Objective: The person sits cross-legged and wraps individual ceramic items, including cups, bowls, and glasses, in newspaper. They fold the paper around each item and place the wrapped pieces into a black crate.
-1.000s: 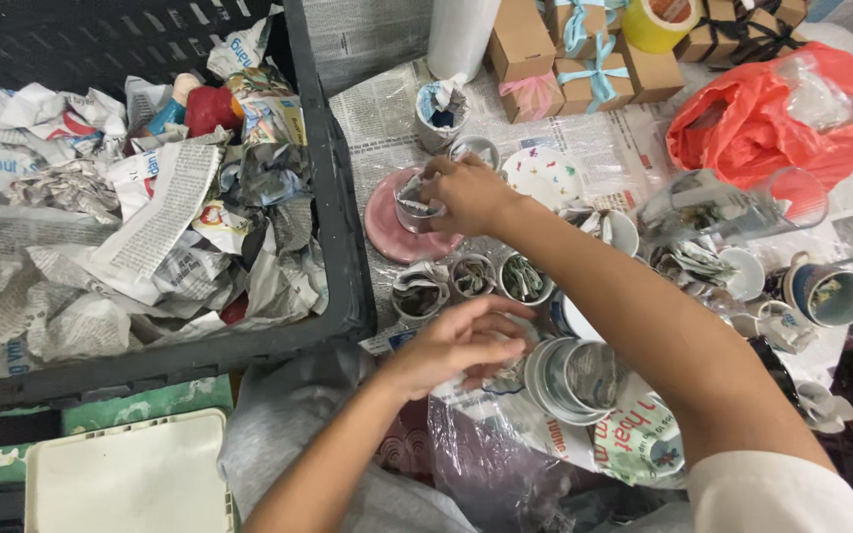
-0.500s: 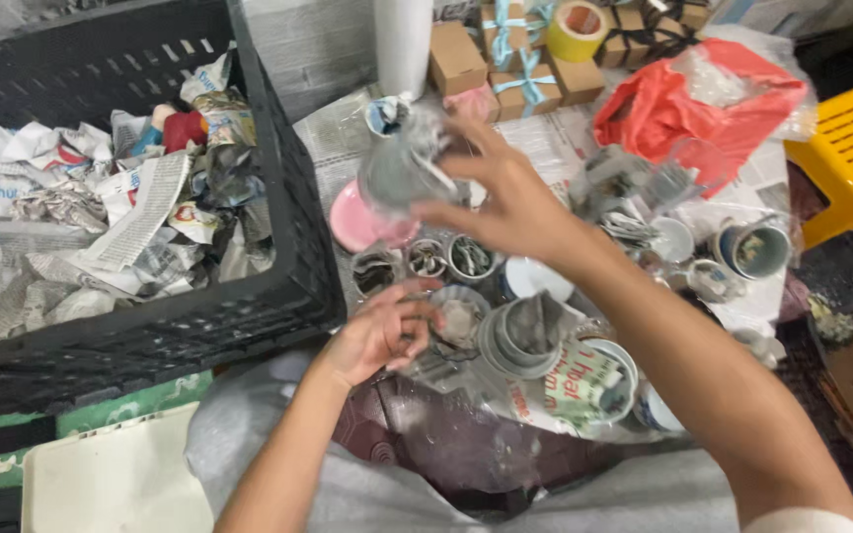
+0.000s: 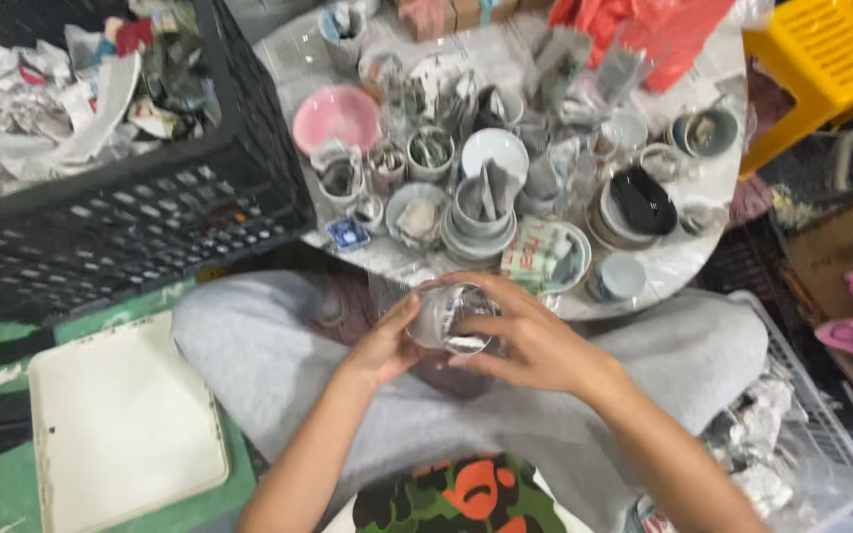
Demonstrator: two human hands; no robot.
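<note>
Counted two hands, left hand (image 3: pixel 384 347) and right hand (image 3: pixel 530 336), around one clear glass (image 3: pixel 449 318); one black crate (image 3: pixel 140 212), one pink bowl (image 3: pixel 337 115), one yellow stool (image 3: pixel 810 61), one white lid (image 3: pixel 120 419).

We see both bare forearms rising from the bottom of the frame and meeting in front of the seated body, above the lap. The left hand (image 3: pixel 382 345) is cupped with its palm turned inward, thumb up and fingers (image 3: pixel 405 314) curled toward the right. The right hand (image 3: pixel 530 341) faces it, wrist bent and fingers (image 3: pixel 466 286) arched over the top, so both hands close together around what they share.
</note>
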